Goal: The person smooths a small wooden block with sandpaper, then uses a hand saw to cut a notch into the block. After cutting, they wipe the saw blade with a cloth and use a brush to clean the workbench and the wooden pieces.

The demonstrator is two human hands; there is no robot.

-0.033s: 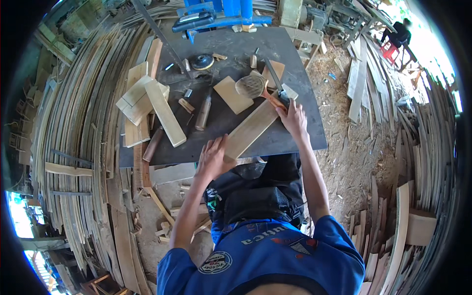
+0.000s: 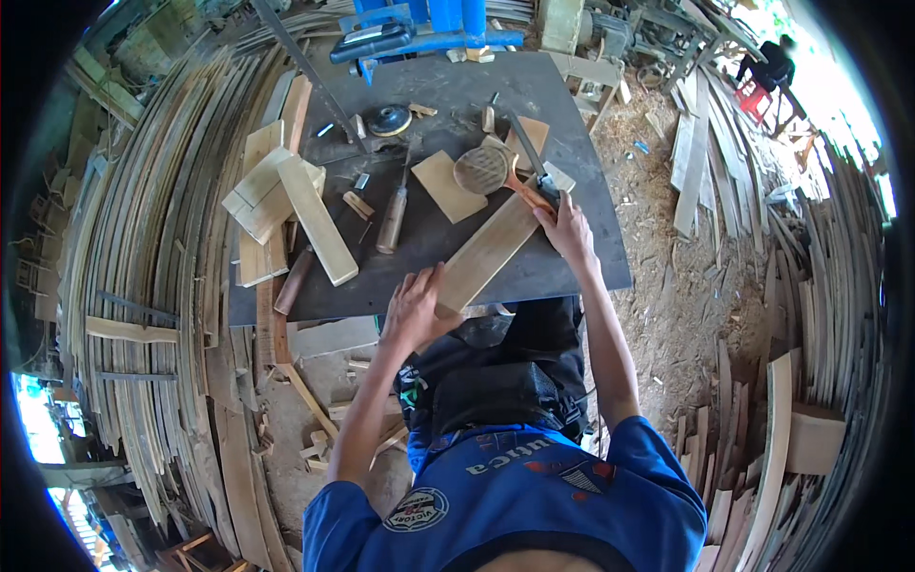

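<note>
A flat, pale wooden board point(image 2: 491, 250) lies slanted across the dark tabletop, its near end at the front edge. My left hand point(image 2: 415, 305) is closed about that near end, thumb below and fingers along the left side. Toward the far end, my right hand point(image 2: 569, 232) is closed at the board's right side; its grip is partly hidden. Its fingers touch the ends of two handles: a wooden paddle-shaped tool point(image 2: 482, 170) with a round, ridged head, and a long, narrow, dark metal tool point(image 2: 527, 145) with a black handle. Both cross the board.
Left of the board lie a wooden-handled chisel point(image 2: 392, 221), a thin wood panel point(image 2: 448, 187) and stacked wood blocks point(image 2: 317, 221). A round black disc point(image 2: 389, 120) sits farther back, before a blue machine point(image 2: 419, 43). Long planks point(image 2: 162, 219) line the left; a person point(image 2: 767, 69) sits far right.
</note>
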